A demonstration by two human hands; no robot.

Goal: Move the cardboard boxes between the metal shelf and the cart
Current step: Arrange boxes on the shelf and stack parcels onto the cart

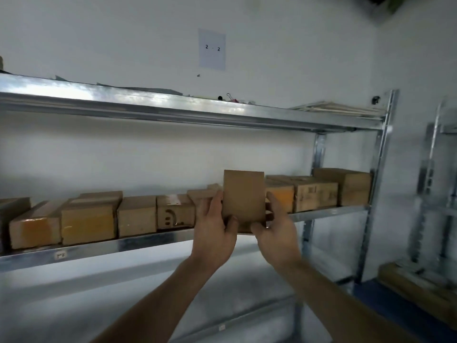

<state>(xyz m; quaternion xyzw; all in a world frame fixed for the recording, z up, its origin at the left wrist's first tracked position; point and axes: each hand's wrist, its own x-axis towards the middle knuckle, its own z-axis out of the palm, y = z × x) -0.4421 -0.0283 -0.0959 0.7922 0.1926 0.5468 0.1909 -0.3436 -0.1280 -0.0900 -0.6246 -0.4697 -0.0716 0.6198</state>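
Observation:
A small brown cardboard box (243,196) stands upright at the front edge of the metal shelf (99,251), in a gap in a row of boxes. My left hand (214,231) grips its left side with the thumb on the front. My right hand (274,229) grips its right side, thumb under the lower front corner. Several other cardboard boxes line the same shelf level, such as a taped box (89,221) to the left and a larger box (346,186) at the right end. The cart is out of view.
The upper shelf board (173,107) carries papers and small clutter close above. The shelf's right upright (380,169) stands beside a second metal rack (435,194). A wooden pallet (420,290) lies on the blue floor at the right. A paper sheet (212,49) hangs on the wall.

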